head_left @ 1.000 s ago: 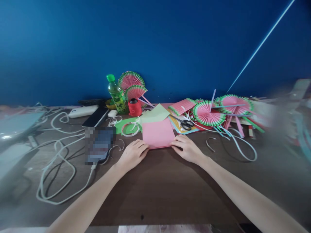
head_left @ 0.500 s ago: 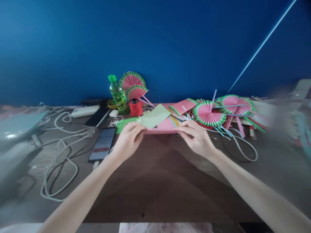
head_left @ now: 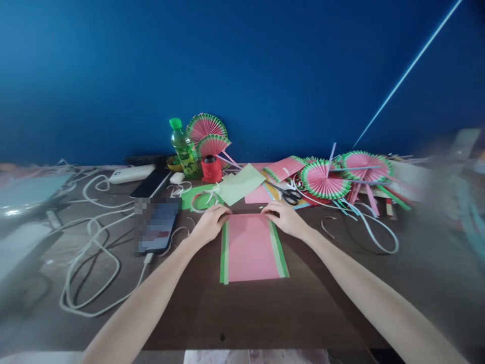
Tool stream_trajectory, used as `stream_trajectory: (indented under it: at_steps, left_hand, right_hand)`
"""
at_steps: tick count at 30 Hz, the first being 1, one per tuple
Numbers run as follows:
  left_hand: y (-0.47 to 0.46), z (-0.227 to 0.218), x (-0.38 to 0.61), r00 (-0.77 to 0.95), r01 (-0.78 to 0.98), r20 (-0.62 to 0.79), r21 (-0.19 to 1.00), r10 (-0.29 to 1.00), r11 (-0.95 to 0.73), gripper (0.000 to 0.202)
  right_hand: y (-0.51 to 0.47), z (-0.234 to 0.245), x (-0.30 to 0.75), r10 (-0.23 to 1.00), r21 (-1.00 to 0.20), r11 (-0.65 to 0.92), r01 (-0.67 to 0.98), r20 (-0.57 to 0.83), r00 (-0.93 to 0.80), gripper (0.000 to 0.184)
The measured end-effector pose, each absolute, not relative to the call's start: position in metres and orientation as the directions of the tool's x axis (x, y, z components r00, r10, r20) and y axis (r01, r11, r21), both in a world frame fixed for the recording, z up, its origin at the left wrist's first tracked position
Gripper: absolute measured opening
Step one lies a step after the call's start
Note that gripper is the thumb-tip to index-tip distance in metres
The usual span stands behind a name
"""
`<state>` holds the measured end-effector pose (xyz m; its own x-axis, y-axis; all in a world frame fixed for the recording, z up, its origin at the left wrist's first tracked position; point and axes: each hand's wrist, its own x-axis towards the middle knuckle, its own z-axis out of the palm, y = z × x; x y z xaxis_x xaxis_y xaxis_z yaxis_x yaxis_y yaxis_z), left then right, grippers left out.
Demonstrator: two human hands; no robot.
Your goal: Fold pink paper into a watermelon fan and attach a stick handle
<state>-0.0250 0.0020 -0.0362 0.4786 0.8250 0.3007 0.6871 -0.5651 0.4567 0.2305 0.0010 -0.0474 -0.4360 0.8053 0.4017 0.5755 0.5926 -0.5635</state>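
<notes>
A pink sheet of paper (head_left: 252, 247) with green strips along its left and right edges lies flat on the brown table (head_left: 242, 313) in front of me. My left hand (head_left: 210, 223) presses its far left corner, fingers curled down on the edge. At the far right corner my right hand (head_left: 284, 217) does the same. Both hands pinch the sheet's far edge.
A phone (head_left: 156, 225) on a white cable (head_left: 91, 273) lies to the left. Behind the sheet are a light green paper (head_left: 238, 184), scissors (head_left: 287, 193), a red spool (head_left: 211, 169), a green bottle (head_left: 183, 147), several pink-and-green paper fans (head_left: 326, 179) and loose paper strips (head_left: 375, 235).
The folded pink sheet was lifted away from me, then laid down opened out, showing its green side strips. Both hands moved from its near edge to its far corners.
</notes>
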Motion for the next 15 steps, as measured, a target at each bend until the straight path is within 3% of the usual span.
stream_trajectory:
  at_steps: [6, 11, 15]
  left_hand:
    - [0.000, -0.043, -0.023, 0.512, 0.670, 0.368, 0.394, 0.776, -0.629, 0.011]
    - [0.001, -0.046, -0.024, 0.522, 0.667, 0.372, 0.382, 0.768, -0.639, 0.013]
    - [0.002, -0.047, -0.025, 0.509, 0.662, 0.361, 0.416, 0.781, -0.623, 0.013]
  right_hand:
    - [-0.003, -0.062, 0.230, 0.707, -0.365, 0.690, 0.625, 0.526, -0.474, 0.013]
    - [-0.004, -0.065, 0.231, 0.699, -0.290, 0.686, 0.668, 0.516, -0.494, 0.014]
    - [-0.004, -0.066, 0.232, 0.692, -0.302, 0.692, 0.655, 0.534, -0.485, 0.015]
